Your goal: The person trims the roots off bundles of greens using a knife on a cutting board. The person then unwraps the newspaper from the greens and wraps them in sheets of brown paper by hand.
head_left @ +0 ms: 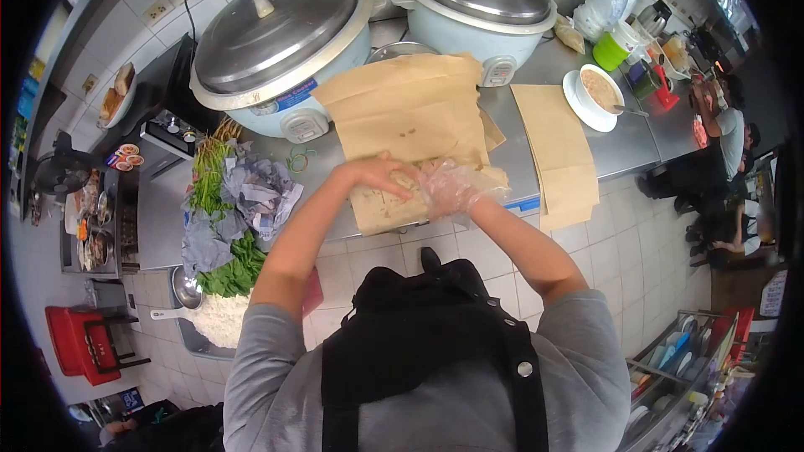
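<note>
A creased sheet of brown paper with dark stains lies on the steel counter in front of me. My left hand is bare and rests on the near part of this paper, fingers stretched to the right and slightly bent. Close beside it, my right hand wears a clear, loose plastic glove and presses on the same paper; the crinkled glove hides how its fingers are set. Between the hands is a small pale-brown patch that I cannot make out. More flat brown paper lies to the right, overhanging the counter edge.
Two large rice cookers stand behind the paper. Greens and crumpled grey-purple paper lie left, above a tub of white rice. A soup bowl sits on the right. Other people are at far right.
</note>
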### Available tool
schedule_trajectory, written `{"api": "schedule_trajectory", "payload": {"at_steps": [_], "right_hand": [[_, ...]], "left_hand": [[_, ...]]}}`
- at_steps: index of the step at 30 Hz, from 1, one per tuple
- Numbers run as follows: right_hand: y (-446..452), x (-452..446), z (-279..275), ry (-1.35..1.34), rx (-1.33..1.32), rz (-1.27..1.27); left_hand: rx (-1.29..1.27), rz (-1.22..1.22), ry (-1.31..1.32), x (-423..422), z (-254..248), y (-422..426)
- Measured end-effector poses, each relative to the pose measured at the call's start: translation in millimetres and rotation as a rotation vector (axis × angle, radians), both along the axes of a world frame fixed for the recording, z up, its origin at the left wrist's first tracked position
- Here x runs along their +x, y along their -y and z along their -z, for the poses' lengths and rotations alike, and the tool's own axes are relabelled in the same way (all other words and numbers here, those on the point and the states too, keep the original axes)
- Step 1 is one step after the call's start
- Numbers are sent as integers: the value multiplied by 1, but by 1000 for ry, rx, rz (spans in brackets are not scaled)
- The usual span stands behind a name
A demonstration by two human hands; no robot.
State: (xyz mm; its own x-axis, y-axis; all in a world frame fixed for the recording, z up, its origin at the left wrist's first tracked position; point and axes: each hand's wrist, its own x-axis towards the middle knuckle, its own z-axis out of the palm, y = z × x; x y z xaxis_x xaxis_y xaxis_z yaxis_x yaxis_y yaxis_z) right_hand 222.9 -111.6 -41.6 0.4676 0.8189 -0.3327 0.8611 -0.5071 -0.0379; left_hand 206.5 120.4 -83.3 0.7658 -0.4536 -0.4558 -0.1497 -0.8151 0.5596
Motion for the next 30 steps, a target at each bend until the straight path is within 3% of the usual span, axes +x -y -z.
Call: {"api": "schedule_trajectory", "payload": {"at_steps": [3, 5, 9, 11, 12, 14, 17, 21, 23, 24, 26, 30], "right_hand": [[-1, -7, -14, -85, 32, -98], [-6, -7, -29, -223, -67, -82], [-14, 3, -14, -232, -96, -159], [-18, 13, 9, -224, -6, -206], [-20, 17, 9, -239, -6, -221], [-26, 23, 3, -270, -47, -248], [-33, 27, -13, -257, -135, -259], [-28, 2, -15, -131, -225, -270], [-7, -20, 14, 424, 463, -227], [-5, -17, 19, 421, 457, -221], [-6, -7, 23, 204, 438, -160], [-3, -4, 16, 151, 431, -137]], "left_hand": [[-87, -141, -27, -24, 20, -18], [-244, -382, 227, -33, 50, -37], [-215, -457, 295, -79, -12, -4], [127, -203, 638, -119, -37, 44], [130, -210, 637, -125, -33, 54], [424, -198, 736, -131, -21, 62], [252, -271, 602, -116, -6, 52], [243, -215, 457, -93, -26, 34], [203, -165, 243, -75, -33, 24], [198, -158, 240, -67, -33, 18], [-54, -143, -1, -50, -31, -1], [-50, -157, 100, -24, -17, -33]]}}
